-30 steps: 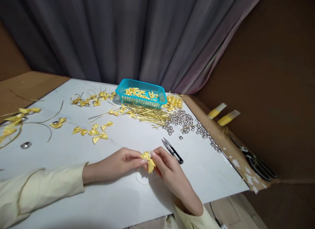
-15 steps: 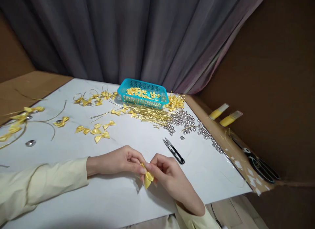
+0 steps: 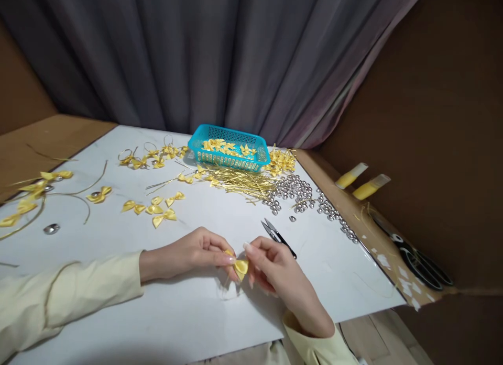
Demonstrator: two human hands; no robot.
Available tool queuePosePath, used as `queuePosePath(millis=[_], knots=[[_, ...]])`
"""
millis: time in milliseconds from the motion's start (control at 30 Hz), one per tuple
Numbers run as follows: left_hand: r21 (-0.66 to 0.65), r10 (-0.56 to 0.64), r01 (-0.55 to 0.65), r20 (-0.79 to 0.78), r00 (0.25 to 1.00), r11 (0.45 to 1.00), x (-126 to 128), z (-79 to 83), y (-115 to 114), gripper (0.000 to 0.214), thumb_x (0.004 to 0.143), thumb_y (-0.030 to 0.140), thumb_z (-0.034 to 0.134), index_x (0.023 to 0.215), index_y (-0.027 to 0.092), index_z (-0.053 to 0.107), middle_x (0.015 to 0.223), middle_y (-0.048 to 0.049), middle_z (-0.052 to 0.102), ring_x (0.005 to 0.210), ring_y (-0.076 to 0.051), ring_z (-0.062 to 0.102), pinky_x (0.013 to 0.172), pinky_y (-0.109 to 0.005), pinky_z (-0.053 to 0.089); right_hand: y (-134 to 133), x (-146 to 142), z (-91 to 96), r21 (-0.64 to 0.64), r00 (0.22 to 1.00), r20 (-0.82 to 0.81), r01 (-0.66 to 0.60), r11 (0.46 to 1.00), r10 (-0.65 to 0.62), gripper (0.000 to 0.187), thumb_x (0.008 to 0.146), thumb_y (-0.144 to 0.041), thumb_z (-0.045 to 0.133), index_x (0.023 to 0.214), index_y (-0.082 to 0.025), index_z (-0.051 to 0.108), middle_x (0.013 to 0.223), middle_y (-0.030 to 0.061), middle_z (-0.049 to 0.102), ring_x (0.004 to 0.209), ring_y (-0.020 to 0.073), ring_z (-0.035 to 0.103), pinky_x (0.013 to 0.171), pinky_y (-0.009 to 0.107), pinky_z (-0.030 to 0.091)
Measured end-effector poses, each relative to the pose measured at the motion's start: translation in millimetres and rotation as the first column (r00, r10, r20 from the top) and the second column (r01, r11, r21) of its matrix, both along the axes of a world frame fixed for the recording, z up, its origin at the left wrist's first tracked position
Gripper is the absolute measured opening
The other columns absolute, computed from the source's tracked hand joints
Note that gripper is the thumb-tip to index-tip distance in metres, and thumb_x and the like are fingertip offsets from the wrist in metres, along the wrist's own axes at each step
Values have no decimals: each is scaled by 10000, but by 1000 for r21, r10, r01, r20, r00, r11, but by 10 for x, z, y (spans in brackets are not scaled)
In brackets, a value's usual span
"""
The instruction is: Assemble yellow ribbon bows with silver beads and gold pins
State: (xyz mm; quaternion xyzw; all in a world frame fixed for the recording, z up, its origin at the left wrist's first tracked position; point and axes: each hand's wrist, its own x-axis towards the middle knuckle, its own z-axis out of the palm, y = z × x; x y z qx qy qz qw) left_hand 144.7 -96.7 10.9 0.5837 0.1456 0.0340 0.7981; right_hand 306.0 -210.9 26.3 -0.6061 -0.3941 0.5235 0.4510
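Both hands meet over the white table near its front edge. My left hand pinches a small yellow ribbon bow with thumb and forefinger. My right hand grips the same bow from the right side, fingers curled. A thin loop of wire hangs below the bow, faint against the table. Black thread snips lie just beyond my right hand.
A blue basket with yellow bows stands at the back. Gold wire pieces, silver beads and loose yellow bows are spread before it. More bows with wire loops lie left. Black scissors and two yellow tubes rest right.
The hands have turned the bow between the fingers and shifted slightly right. The bow was spread out, hung down below the fingers, and is now mostly covered by them.
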Motion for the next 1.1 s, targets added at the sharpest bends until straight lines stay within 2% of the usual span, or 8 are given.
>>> queuePosePath(millis=[133,233,433,667,733,867,1033,1100], knots=[[17,-6,6,0,1000,1000,-9,27,-44,173,803,263,652,854,116,728,843,-88,751,796,-177,674,775,-272,503,-37,-29,-4,-47,977,78,-196,980,199,509,853,-598,443,625,-151,529,446,-43,466,372,53,328,398,194,243],[-1,-31,31,-14,999,1000,-9,37,-84,169,796,272,657,816,124,736,830,-76,750,786,-172,667,752,-259,494,-58,-67,25,-39,957,121,-259,965,262,534,910,-544,372,626,-141,578,465,-40,420,441,72,358,461,207,276],[-37,37,-39,-71,997,999,-13,26,-136,161,761,287,694,750,133,738,763,-49,741,681,-139,635,674,-231,473,-54,-134,34,25,968,188,-172,985,164,549,892,-537,405,528,-141,516,459,-48,341,446,71,276,458,230,232],[-42,22,-23,-42,999,999,10,31,-122,141,743,269,708,757,131,737,757,-59,741,740,-174,661,731,-265,497,-84,-187,11,123,963,248,-135,983,101,524,899,-499,404,521,-153,514,495,-18,438,478,93,345,495,245,278],[-21,25,-26,-53,998,999,6,25,-120,144,738,270,712,762,130,739,761,-61,741,718,-167,658,714,-259,498,-82,-170,20,139,974,221,-87,986,55,520,888,-509,426,499,-168,475,485,-21,421,471,100,342,504,255,289],[0,2,-2,-95,996,1000,-31,1,-138,126,710,257,743,742,135,740,740,-51,737,663,-139,639,655,-223,483,-68,-28,65,182,963,196,150,972,-185,536,857,-518,481,430,-216,361,440,-23,306,450,132,309,507,297,290],[-74,19,-26,-100,995,997,-41,-5,-147,107,696,241,746,714,136,739,716,-56,736,640,-142,640,639,-226,476,-95,321,146,170,950,77,286,943,-302,470,837,-523,509,456,-249,474,430,-19,298,390,125,256,427,306,188],[-93,32,-41,-97,995,995,-30,7,-143,101,686,234,747,690,134,734,701,-57,735,635,-146,642,636,-230,478,-128,491,179,218,905,81,393,893,-418,431,823,-483,554,472,-236,516,420,-11,333,385,115,264,414,307,171]])
